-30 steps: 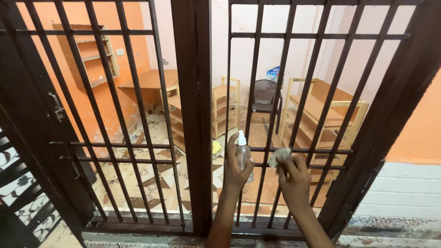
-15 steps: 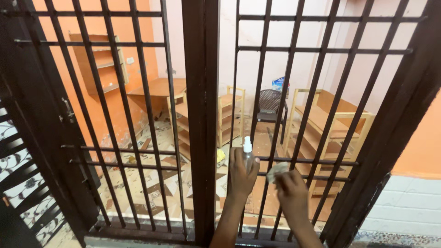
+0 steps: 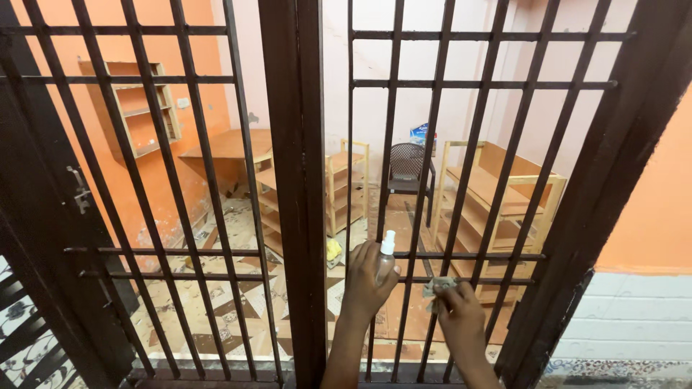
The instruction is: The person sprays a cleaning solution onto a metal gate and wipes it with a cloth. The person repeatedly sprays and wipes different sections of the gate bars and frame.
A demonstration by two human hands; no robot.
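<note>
I stand at a dark brown barred metal gate (image 3: 299,180). My left hand (image 3: 366,281) grips a small clear spray bottle (image 3: 387,253) with a white nozzle, held upright against the bars just right of the thick centre post. My right hand (image 3: 459,315) presses a crumpled grey cloth (image 3: 437,287) onto the lower horizontal bar of the right gate leaf, beside a vertical bar. Both forearms come up from the bottom edge of the view.
Beyond the bars lies a room with orange and pink walls, wooden shelf units (image 3: 490,194), a dark plastic chair (image 3: 406,167), a wooden desk (image 3: 229,144) and a patterned tile floor (image 3: 223,288). A white tiled wall (image 3: 634,317) flanks the gate at right.
My right hand with the cloth has slid down from the upper crossbar to the lower one. The left hand and bottle sank slightly. The view shifted a little.
</note>
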